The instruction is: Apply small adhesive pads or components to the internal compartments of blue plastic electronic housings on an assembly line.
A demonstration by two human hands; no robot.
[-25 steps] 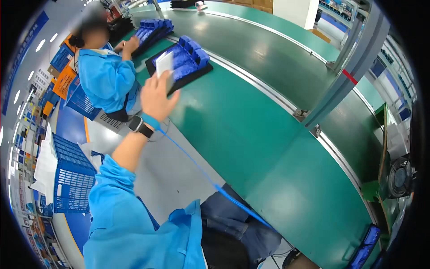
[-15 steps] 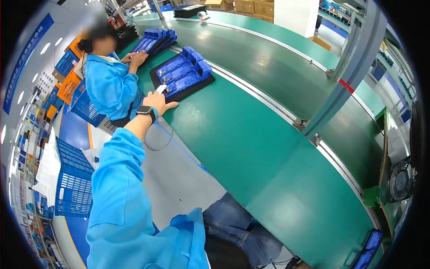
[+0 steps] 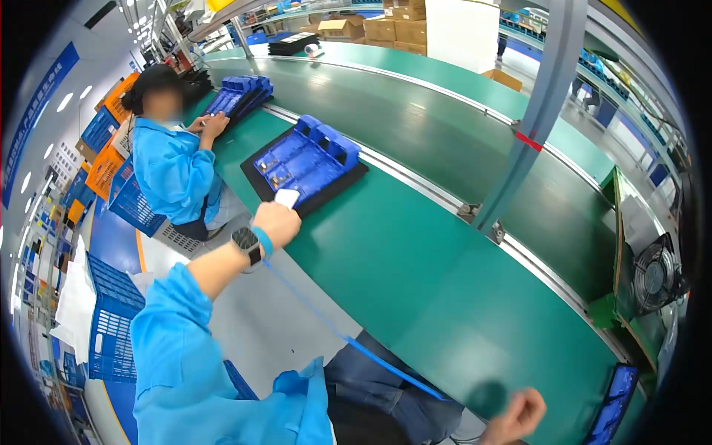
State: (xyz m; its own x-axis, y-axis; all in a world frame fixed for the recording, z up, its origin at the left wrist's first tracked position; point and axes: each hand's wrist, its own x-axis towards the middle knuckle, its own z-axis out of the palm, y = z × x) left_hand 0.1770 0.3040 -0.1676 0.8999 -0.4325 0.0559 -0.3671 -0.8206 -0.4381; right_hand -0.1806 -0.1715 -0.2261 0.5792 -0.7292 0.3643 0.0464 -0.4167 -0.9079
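Observation:
My left hand reaches out at the near edge of the green bench, its fingers closed at the edge of a black pad. A white piece shows at its fingertips; its kind is unclear. On the pad lies a blue plastic housing with open bays and small metal parts. A watch and a blue wrist strap with a blue cord are on my left wrist. My right hand, slightly blurred, hovers low over the near bench, fingers curled, nothing visible in them.
A co-worker in blue sits farther along, hands at another blue housing. A metal post rises beside the conveyor. At the near right are a fan and a blue part. Blue crates stand left.
The pad and housing have come nearer with my left hand. My right hand has entered at the lower right. The blue cord is stretched straighter. The whole view has shifted.

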